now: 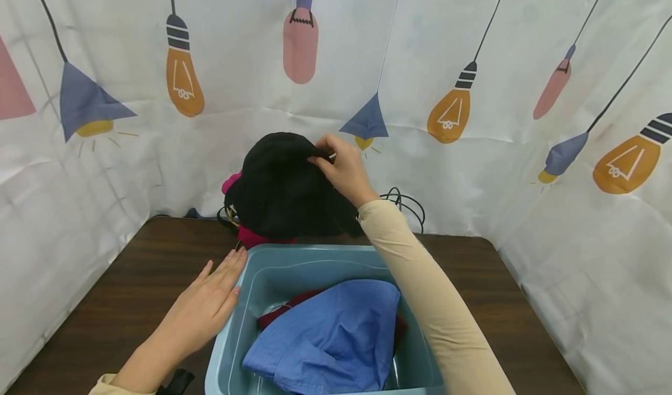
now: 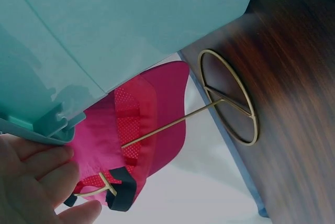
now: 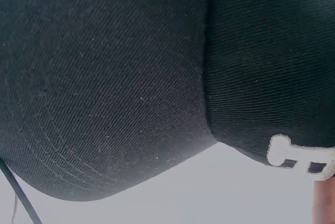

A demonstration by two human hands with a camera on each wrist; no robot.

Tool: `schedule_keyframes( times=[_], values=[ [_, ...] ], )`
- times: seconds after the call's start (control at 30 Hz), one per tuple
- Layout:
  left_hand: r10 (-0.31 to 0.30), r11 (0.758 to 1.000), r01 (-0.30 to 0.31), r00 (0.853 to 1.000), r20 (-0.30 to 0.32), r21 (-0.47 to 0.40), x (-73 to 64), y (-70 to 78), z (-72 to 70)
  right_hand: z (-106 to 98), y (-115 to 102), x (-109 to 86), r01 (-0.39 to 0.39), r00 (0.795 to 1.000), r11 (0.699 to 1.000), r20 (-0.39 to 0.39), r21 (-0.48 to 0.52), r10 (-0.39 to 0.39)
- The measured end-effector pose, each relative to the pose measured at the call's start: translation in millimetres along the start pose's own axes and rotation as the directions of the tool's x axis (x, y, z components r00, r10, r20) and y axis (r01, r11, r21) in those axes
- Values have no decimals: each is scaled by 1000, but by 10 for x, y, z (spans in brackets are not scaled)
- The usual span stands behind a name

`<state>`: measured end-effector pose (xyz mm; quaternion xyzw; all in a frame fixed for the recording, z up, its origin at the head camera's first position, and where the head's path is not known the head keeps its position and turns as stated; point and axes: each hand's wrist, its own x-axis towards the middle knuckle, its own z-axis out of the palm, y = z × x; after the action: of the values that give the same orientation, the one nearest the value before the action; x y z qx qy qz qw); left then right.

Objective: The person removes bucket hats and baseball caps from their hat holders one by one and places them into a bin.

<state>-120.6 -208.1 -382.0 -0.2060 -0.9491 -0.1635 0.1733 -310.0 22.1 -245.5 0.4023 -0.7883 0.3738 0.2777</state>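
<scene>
Black cap (image 1: 286, 191), in head view, mostly hides pink cap (image 2: 136, 114).

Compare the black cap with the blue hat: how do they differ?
Colour: the black cap has a white mark on its front; the blue hat shows plain blue.
Place: the black cap is beyond the bin's far edge; the blue hat lies inside the bin.
Contact: the right hand pinches the black cap; no hand touches the blue hat.
Shared: both are cloth headwear.
</scene>
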Motion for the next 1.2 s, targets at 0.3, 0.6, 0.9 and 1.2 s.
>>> schedule_keyframes(
  times=[0.3,0.6,0.9,1.2],
  values=[
    [9,1000,-9,1000,-15,1,-1,-21,24,-171,-180,32,168,980,984,-102,-54,-173],
    [12,1000,-12,1000,-11,-5,13,-29,20,-370,-297,-12,208,970,975,-112,-74,-216],
    [-6,1000,6,1000,7,-19,-2,-45,14,-512,-289,-187,349,930,920,-51,-180,-363],
    [31,999,-31,999,-24,-11,13,-54,35,-592,-284,-422,448,884,857,-15,-254,-467]
  ],
)
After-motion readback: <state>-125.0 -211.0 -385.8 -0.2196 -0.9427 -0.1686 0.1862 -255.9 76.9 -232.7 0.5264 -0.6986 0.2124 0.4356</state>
